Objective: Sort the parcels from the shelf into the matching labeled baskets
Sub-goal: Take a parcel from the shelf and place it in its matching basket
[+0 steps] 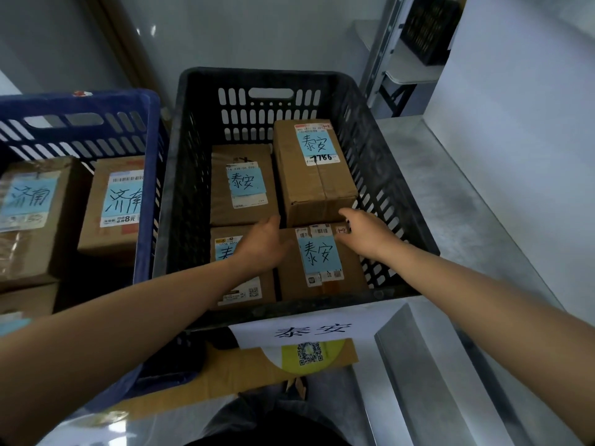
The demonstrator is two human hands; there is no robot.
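Note:
A black basket [180, 175] carries a white paper label [309, 331] on its near wall. Inside lie several brown cardboard parcels with blue handwritten notes that match that label. My left hand [262, 246] rests over the near-left parcel [244, 291], its fingers touching the left edge of the near-right parcel [352, 272]. My right hand [367, 233] touches that same parcel at its far right corner, with relaxed fingers. Behind them sit a flat parcel [241, 188] and a taller parcel [315, 185]. Neither hand curls around anything.
A blue basket [80, 98] stands touching the black one on the left and holds parcels [112, 201] with a different blue note. A grey metal surface [450, 220] runs along the right. A shelf [409, 69] with a dark crate [428, 27] stands at the back right.

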